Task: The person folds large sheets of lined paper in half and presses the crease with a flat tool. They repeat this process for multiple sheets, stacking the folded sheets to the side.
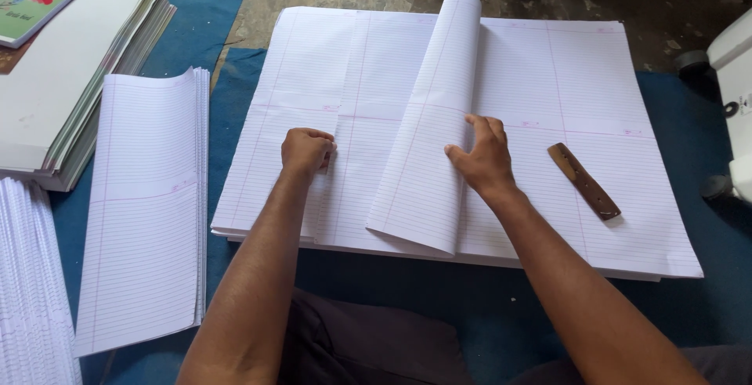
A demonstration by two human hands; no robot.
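Right hand (483, 158) open, fingers pressing folded sheet (429, 130) mid-stack (548, 79), long axis running away from person, slightly tilted right; left hand (306, 151) fisted on stack; brown stick (583, 180) right

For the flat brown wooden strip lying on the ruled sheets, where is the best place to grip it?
Probably at the lower, wider end of the flat brown wooden strip, coming from the right. It lies flat and diagonal on the large stack of ruled white sheets, clear of the right hand, so pinching its long edges looks easiest.
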